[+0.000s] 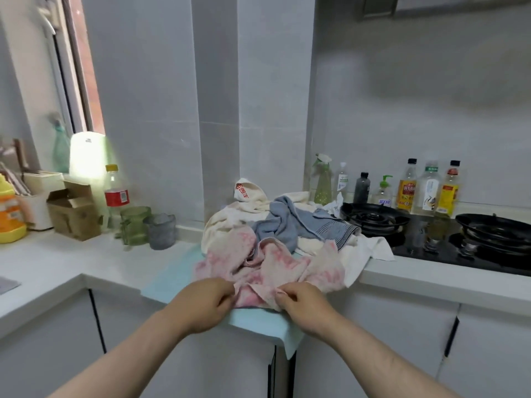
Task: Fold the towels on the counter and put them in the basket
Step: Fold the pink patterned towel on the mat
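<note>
A heap of crumpled towels lies on the white counter (57,262) in the corner. Nearest me is a pink patterned towel (273,268), bunched up on a light blue mat (172,271). Behind it lie a grey-blue towel (290,222) and cream towels (227,222), one with red characters. My left hand (205,303) pinches the pink towel's near edge on the left. My right hand (301,305) pinches the same edge a little to the right. No basket is in view.
A black gas stove (376,219) with a pan (494,228) sits right of the heap, bottles (406,188) lined along the wall behind. Left of the heap stand two glass cups (135,225), a cola bottle (115,193), a cardboard box (73,214) and an orange jug (8,214).
</note>
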{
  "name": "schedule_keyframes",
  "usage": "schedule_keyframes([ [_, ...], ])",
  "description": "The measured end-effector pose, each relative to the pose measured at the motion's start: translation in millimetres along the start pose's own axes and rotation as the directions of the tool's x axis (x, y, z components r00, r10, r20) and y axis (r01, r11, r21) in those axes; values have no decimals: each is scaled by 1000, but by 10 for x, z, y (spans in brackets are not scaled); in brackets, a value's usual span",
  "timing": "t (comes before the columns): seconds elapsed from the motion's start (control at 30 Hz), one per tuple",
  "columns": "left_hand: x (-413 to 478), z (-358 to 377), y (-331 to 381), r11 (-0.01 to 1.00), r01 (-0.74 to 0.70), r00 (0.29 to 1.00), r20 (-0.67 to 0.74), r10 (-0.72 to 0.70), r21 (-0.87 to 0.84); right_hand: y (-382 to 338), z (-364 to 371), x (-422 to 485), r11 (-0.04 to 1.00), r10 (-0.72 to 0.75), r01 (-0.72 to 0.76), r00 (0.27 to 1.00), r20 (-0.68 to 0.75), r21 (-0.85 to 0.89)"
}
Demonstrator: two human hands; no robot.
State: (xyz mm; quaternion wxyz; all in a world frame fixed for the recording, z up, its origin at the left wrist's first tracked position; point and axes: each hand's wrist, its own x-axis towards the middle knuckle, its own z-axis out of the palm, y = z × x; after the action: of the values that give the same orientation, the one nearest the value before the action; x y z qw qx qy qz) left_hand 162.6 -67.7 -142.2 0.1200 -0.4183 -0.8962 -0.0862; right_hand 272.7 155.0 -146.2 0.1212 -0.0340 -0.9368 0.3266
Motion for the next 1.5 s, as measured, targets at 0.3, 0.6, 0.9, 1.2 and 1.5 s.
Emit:
schedule_keyframes([
  [0.3, 764, -101, -195, 919, 143, 953, -200, -228, -367, 495, -332, 227, 905, 273, -137, 912, -305, 402],
  [0.6, 1513, 290, -747, 770, 393, 867, -78, -492, -502, 1097, -543, 707, 802, 561, -457, 798, -221, 384],
  [0.9, 1700, 228, -636, 596, 547, 759, 49, -649, -588, 1044, -686, 839, 450, 655, -391, 756, 1, 803],
  [1.2, 1323, -233, -669, 332, 724, 670, 500, -550, -605, 729, -737, 729, 496, 650, -304, 751, -116, 814],
  [1.5, 676, -202, 298, 7, 393, 866, 367, -340, -920, -171, -65, 526, 762, 283, -33, 916, -286, 647],
])
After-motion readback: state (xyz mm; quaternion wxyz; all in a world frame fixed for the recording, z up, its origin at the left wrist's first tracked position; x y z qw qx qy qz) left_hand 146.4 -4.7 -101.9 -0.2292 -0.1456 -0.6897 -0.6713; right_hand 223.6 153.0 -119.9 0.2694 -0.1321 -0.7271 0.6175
